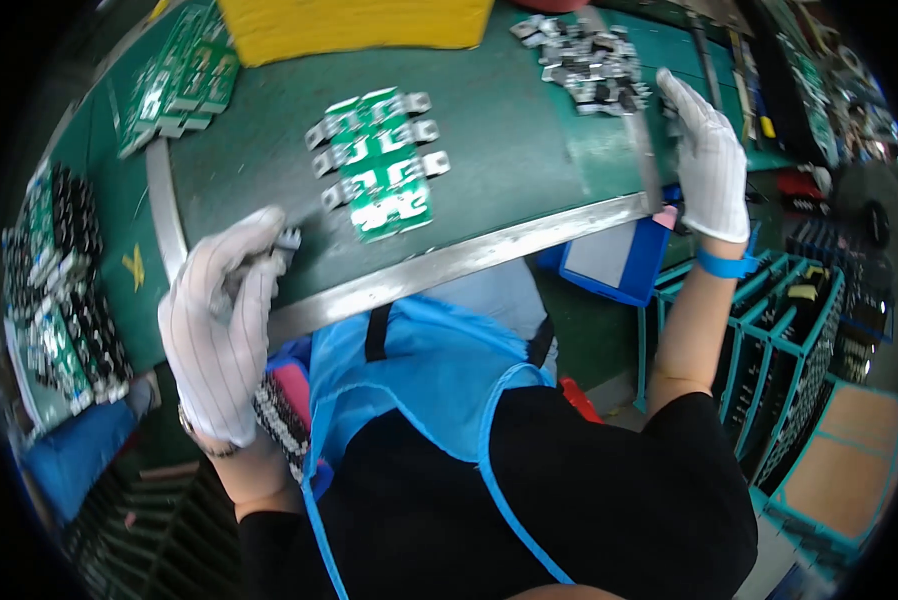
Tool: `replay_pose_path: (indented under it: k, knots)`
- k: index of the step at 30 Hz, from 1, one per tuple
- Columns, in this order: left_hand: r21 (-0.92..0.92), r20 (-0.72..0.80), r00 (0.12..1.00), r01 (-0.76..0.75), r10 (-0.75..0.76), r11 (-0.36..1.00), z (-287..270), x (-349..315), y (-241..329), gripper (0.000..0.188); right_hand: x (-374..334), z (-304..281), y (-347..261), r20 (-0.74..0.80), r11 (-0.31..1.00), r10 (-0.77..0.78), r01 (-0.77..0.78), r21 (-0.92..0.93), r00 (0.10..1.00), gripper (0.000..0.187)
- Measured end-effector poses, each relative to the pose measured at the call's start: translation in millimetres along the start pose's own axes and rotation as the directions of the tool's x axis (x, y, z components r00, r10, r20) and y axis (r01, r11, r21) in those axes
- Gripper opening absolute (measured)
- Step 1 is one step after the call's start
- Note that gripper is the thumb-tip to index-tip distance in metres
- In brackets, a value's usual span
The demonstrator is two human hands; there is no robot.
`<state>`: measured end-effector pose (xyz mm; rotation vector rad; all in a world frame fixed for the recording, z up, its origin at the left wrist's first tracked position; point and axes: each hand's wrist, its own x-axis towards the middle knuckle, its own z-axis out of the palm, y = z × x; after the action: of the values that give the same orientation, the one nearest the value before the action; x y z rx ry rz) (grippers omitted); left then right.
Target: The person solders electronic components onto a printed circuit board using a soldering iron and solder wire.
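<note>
On the green work surface lies a green circuit board [381, 165] with several small metal-cased connectors sticking out along both long sides. My left hand [219, 320], in a striped white glove, is over the near left corner with its fingers curled. A small silvery connector [289, 240] shows at its fingertips, and more greyish pieces seem to sit inside the fingers. My right hand [706, 160], also gloved, is at the right edge beside a loose pile of connectors [594, 65]. Its fingers are stretched out. Something grey shows beside them; whether it is held is unclear.
A yellow bin [359, 28] stands at the back. Stacked green boards [189, 75] lie back left, with boards bearing black parts [64, 280] at far left. A metal strip [469, 255] edges the surface. A blue tray [619, 262] and teal racks [769, 330] are at right.
</note>
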<state>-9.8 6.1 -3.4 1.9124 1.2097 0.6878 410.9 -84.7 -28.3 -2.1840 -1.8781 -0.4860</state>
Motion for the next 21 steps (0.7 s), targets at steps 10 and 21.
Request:
replay_pose_path:
  k: [10, 21]
  knots:
    - [0.319, -0.105, 0.946, -0.259, 0.305, 0.912, 13, 3, -33, 0.029, -8, -13, -41, -0.033, 0.979, 0.167, -0.162, 0.122, 0.985, 0.029]
    - [0.349, -0.019, 0.919, -0.362, 0.393, 0.864, 43, 2, -10, 0.023, -7, 2, -157, -0.019, 0.749, -0.260, 0.214, 0.627, 0.965, 0.020]
